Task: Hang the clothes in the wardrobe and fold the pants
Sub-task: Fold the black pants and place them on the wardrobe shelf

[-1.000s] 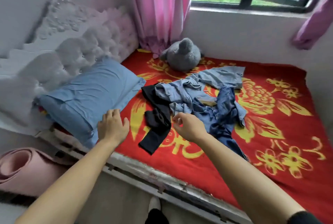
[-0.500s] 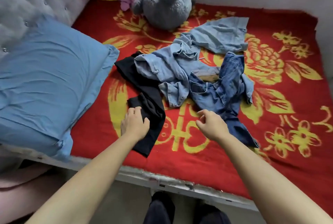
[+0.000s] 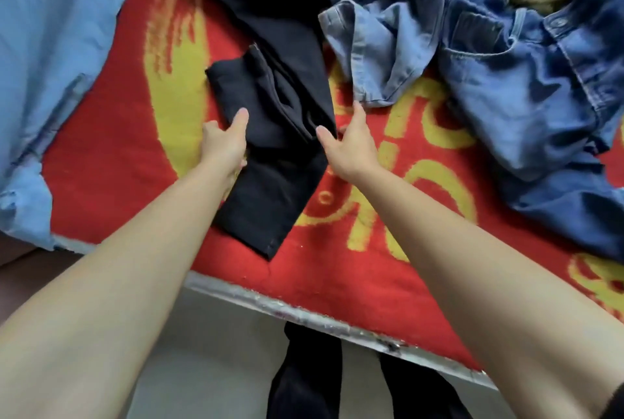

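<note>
The person's left forearm and right forearm are bare all the way down to the left hand and right hand. A dark sleeve shows only as an edge high on the right arm. Both legs wear plain dark trousers.

Red-and-yellow bed blanket carries black pants, pale denim shirt, blue jeans; blue pillow at left.
</note>
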Tool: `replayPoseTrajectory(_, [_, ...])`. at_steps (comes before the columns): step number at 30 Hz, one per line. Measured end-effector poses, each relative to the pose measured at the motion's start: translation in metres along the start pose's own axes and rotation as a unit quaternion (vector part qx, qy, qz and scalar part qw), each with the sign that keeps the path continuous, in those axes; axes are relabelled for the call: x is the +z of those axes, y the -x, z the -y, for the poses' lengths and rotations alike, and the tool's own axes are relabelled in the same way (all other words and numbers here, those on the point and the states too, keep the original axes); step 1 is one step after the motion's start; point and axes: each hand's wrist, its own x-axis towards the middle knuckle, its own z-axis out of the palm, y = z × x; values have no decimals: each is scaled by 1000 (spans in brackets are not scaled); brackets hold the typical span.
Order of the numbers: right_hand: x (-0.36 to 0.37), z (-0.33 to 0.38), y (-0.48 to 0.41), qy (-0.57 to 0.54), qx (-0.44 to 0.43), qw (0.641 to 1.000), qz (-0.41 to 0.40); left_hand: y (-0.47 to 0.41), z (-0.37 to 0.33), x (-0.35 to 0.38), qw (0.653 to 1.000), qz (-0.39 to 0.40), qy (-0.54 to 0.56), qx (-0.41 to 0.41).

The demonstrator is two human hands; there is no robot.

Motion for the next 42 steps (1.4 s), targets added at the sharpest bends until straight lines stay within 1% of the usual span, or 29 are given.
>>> replayPoseTrajectory(2, [7,-4,-5,29,-42,999,-3,-14,-2,6,999,-20,-30,28])
replayPoseTrajectory(4, [4,-9,-7,76,-80,994,2,-18,1,12,992,-42,-93,70])
replayPoseTrajectory(6, [-6,-16,-4,99,-94,991,-9,-8,12,17,988,-28,-116,96])
replayPoseTrajectory(9, [-27,-33,13,108,-79,991,-5,29,44,27,993,59,-81,69])
replayPoseTrajectory(11, [-45,-51,28,123,-57,990,24,65,64,33,986,143,-84,16])
replayPoseTrajectory(13, [-64,-72,44,187,-41,980,56,94,76,34,960,248,-118,-62])
replayPoseTrajectory(14, [-74,-83,53,225,-31,971,73,101,82,34,945,287,-133,-85])
replayPoseTrajectory(15, [-83,-93,60,257,-19,962,88,103,85,34,940,299,-130,-98])
replayPoseTrajectory(16, [-90,-101,65,283,-9,954,101,100,85,34,951,275,-97,-102])
replayPoseTrajectory(18, [-99,-112,72,326,4,937,128,89,76,34,981,166,25,-100])
replayPoseTrajectory(19, [-101,-114,74,340,0,930,142,81,68,35,987,108,82,-90])
replayPoseTrajectory(20, [-100,-116,76,348,-8,925,154,73,58,36,988,69,120,-75])
replayPoseTrajectory(21, [-98,-116,78,350,-21,922,164,63,47,37,986,53,142,-62])
replayPoseTrajectory(22, [-94,-117,81,351,-39,919,176,55,35,39,985,56,156,-57])
replayPoseTrajectory(24, [-87,-118,89,371,-78,899,220,41,12,45,975,102,190,-62])
replayPoseTrajectory(26, [-81,-121,99,409,-95,859,294,32,-13,50,950,165,255,-76])
replayPoseTrajectory(28, [-82,-125,110,435,-81,826,350,23,-28,54,920,220,315,-76])
replayPoseTrajectory(29, [-87,-128,113,449,-68,815,359,22,-33,57,917,224,323,-68])
replayPoseTrajectory(31, [-101,-136,113,482,-18,806,342,27,-34,60,945,173,277,-33])
replayPoseTrajectory(32, [-108,-143,110,495,8,807,322,35,-34,59,961,147,234,3])
replayPoseTrajectory(33, [-114,-147,104,495,29,816,296,42,-30,60,968,145,202,35])
replayPoseTrajectory(34, [-119,-147,97,464,44,847,257,51,-24,59,971,155,173,61])
replayPoseTrajectory(36, [-120,-136,81,334,61,931,137,66,-8,53,976,151,127,90])
replayPoseTrajectory(37, [-116,-124,72,255,70,962,70,68,7,49,980,136,109,91])
replayPoseTrajectory(38, [-109,-110,63,176,80,981,19,73,21,44,984,126,90,88])
replayPoseTrajectory(39, [-100,-94,54,104,87,991,-5,76,36,40,986,122,78,77])
replayPoseTrajectory(40, [-89,-80,46,51,85,995,-7,80,50,36,988,127,68,57])
replayPoseTrajectory(41, [-76,-67,42,30,67,997,6,83,62,33,988,139,64,35])
replayPoseTrajectory(42, [-63,-60,40,47,32,998,27,89,71,29,988,146,59,11])
